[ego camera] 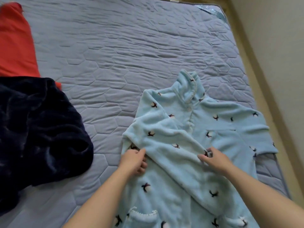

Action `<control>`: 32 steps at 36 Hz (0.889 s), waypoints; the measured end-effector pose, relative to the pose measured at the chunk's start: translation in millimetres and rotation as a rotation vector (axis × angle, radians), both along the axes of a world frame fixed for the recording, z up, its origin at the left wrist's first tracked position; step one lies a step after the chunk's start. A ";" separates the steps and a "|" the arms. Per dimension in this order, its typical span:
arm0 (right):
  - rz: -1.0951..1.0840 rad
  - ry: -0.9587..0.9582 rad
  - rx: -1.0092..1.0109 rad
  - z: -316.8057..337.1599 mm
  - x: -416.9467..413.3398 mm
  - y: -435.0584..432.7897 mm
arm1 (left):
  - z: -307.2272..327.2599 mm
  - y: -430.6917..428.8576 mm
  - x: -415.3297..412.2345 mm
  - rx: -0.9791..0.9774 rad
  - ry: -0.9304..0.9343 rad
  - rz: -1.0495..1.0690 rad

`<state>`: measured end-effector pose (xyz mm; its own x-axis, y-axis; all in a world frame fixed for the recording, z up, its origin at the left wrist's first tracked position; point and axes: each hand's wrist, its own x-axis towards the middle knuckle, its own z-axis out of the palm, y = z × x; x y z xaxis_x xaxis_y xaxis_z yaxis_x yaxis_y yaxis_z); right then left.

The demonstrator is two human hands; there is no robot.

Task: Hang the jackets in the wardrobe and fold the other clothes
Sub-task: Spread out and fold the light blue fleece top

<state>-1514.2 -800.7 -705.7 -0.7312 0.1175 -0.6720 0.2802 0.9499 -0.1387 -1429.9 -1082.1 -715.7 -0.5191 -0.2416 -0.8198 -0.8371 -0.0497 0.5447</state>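
While both hands, left and right, pinched the pajama top's folded sleeve on the bed, laying it flat looked best.

A pale blue fleece pyjama top, plush and matt with a small dark-and-white print and a white frilled trim at the collar, lies on a grey-blue quilted mattress cover stitched in hexagons. Beside it, a navy velvety plush garment shows a soft sheen; a smooth, matt orange-red cloth lies beyond.
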 end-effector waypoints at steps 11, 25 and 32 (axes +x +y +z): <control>-0.582 -0.113 -0.325 1.0 43.3 119.2 | -7.0 2.6 -38.6 -0.972 0.269 -1.319; -1.231 0.018 -0.837 -13.9 84.3 127.0 | -9.1 38.3 5.1 -1.155 0.255 -1.350; -1.205 0.062 -0.673 -8.1 107.7 142.0 | -10.2 117.0 69.6 -0.905 0.376 -1.466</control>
